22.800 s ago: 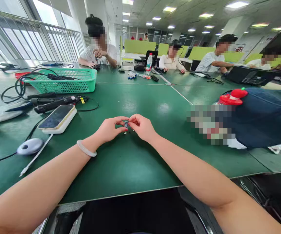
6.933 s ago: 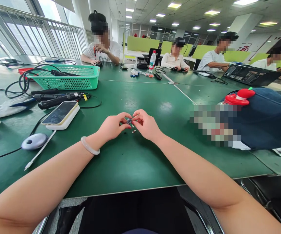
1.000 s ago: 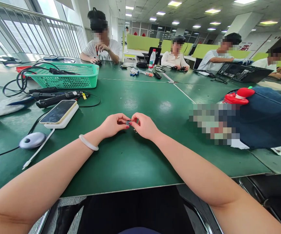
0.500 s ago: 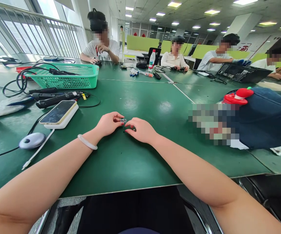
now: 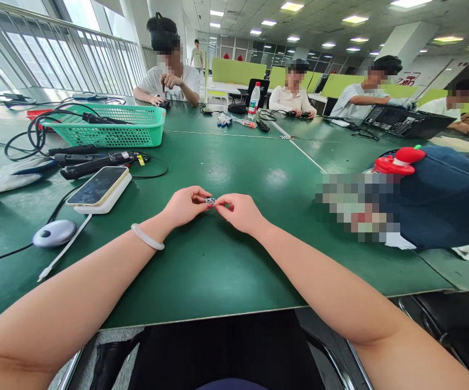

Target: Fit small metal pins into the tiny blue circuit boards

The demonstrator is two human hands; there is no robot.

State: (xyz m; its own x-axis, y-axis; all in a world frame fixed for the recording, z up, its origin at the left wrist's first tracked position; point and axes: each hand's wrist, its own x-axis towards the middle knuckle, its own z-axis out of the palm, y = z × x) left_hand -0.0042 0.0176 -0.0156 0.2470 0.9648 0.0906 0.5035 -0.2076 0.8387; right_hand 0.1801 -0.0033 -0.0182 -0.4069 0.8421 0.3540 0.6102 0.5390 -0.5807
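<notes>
My left hand (image 5: 188, 206) is closed above the green table, thumb and fingers pinching a small black-and-white patterned piece (image 5: 210, 201). The piece is too small for me to tell its kind. From the other side my right hand (image 5: 239, 211) comes in with thumb and forefinger pressed together at the piece's right edge. Whether those fingertips grip the piece itself or something tiny beside it is hidden. Both hands are just over the tabletop (image 5: 218, 271), fingertips almost meeting.
On the left are a phone (image 5: 99, 187) on a white box, a grey oval device (image 5: 54, 234) with cables, black handheld tools (image 5: 96, 164) and a green basket (image 5: 108, 127). A dark blue bag (image 5: 449, 200) lies right. People work across the table, near a bottle (image 5: 254, 102).
My right hand's fingers have closed into a pinch and now meet the piece. A dark item seen under them before is out of sight. My left hand has shifted slightly right.
</notes>
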